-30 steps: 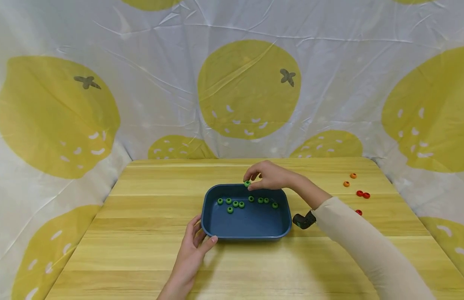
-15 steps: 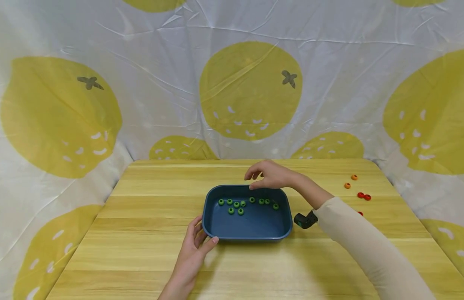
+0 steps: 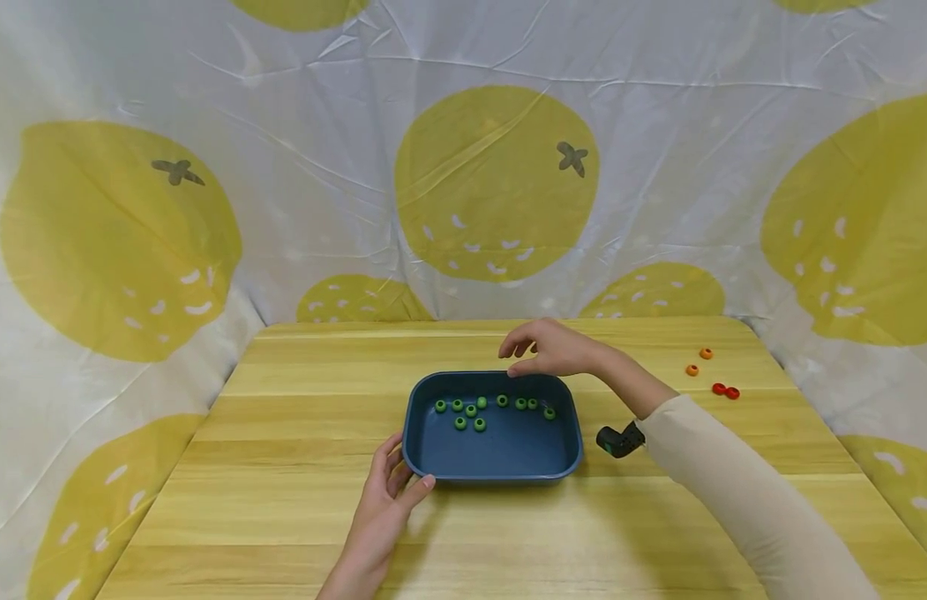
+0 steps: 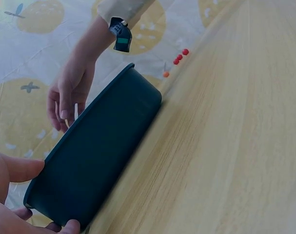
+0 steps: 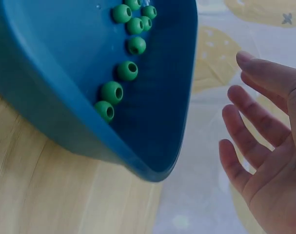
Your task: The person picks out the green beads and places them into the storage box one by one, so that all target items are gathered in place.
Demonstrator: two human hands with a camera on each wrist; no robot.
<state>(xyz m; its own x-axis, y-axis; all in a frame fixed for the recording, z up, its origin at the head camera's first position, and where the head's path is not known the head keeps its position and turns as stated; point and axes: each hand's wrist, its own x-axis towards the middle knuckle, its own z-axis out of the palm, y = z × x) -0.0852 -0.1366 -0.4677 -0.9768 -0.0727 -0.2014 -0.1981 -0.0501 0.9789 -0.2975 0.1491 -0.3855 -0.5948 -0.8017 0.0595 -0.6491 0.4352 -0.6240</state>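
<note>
A dark blue rectangular tub (image 3: 501, 477) sits on the table with several green beads (image 3: 480, 425) scattered over its floor, mostly toward the back. At its front left corner my left hand (image 3: 388, 500) grips the tub; in the left wrist view the thumb (image 4: 26, 169) lies by the rim and other fingertips show lower on the wall. Over the far rim hovers my right hand (image 3: 557, 348), its fingers loosely bent and apart with nothing between them. The right wrist view shows that hand (image 5: 269, 151) beside the tub, palm visible, and the holed beads (image 5: 111, 92) inside.
Two orange beads (image 3: 692, 370) and two red beads (image 3: 719, 388) lie on the wooden table (image 3: 283, 500) at the right. A black device (image 3: 619, 440) is worn at my right wrist. A lemon-print cloth (image 3: 328, 192) hangs behind the table.
The green bead pinched in my right hand has been let go and dropped into the tub. The right fingers parted, and that hand shifted slightly right. My left hand keeps its hold.
</note>
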